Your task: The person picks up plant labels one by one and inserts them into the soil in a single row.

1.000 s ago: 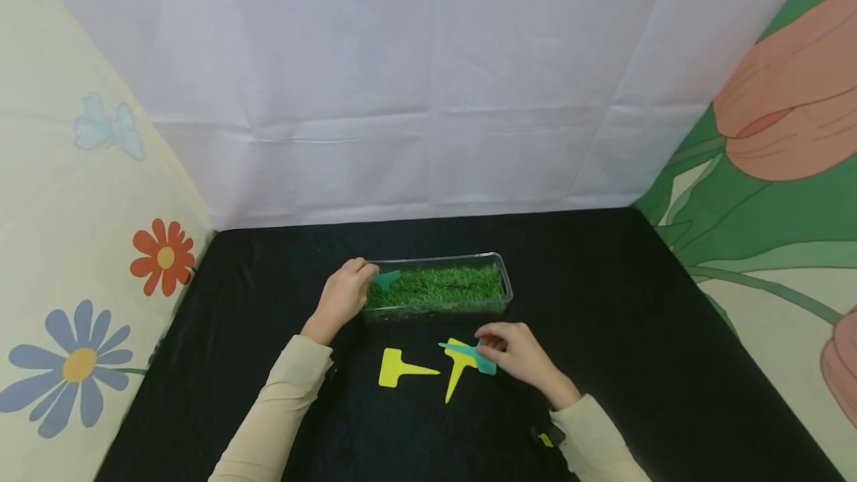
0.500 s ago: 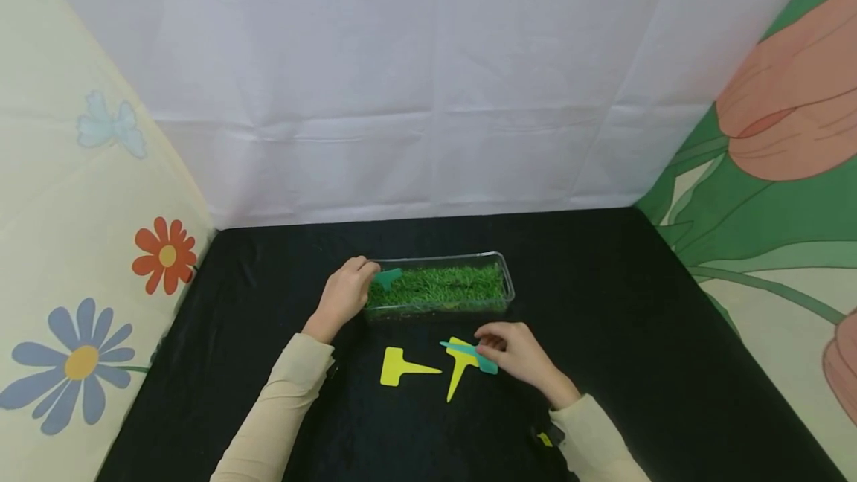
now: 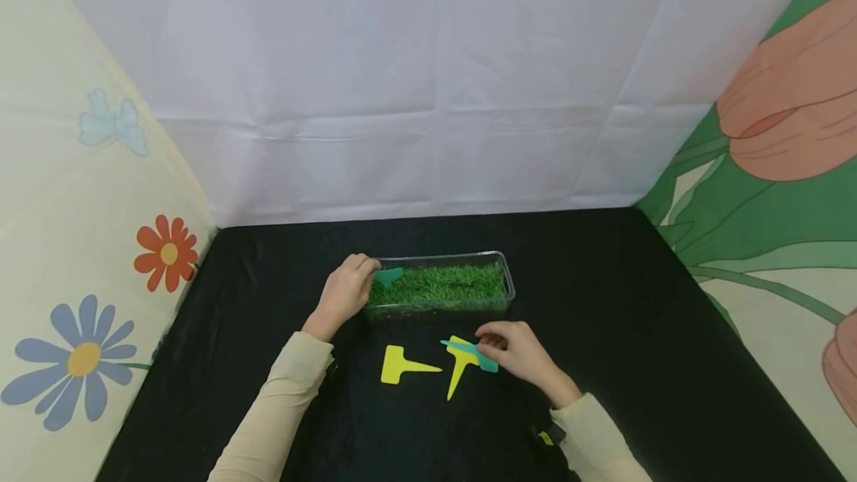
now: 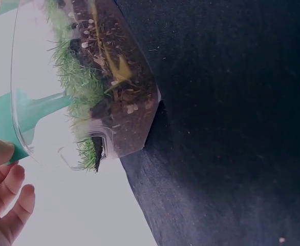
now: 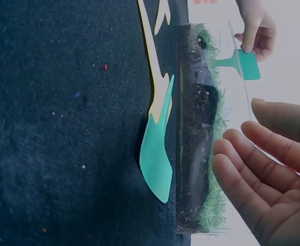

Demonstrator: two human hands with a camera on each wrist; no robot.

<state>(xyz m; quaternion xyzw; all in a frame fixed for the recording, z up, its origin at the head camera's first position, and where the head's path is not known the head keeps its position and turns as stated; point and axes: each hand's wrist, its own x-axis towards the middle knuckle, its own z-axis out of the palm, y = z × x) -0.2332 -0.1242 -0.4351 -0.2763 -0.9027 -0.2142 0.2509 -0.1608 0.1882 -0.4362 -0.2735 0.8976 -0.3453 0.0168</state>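
My left hand (image 3: 343, 290) pinches a green T-shaped plant label (image 4: 37, 113) by its wide head, at the left end of the planter. The label's stem stands upright with its lower end in the grass (image 3: 448, 283). My right hand (image 3: 518, 352) hovers with loosely bent fingers, holding nothing. In the head view it overlaps a teal plant label (image 3: 487, 363); the right wrist view shows that label (image 5: 155, 159) lying apart from the fingers. The teal label lies across a yellow plant label (image 3: 457, 376). Another yellow label (image 3: 395, 364) lies flat to its left.
The clear plastic planter (image 3: 511, 290) holds dark soil under the grass and stands behind the labels. A black cloth (image 3: 589, 274) covers the table. A white sheet (image 3: 428, 95) hangs behind, with flower-patterned panels at both sides.
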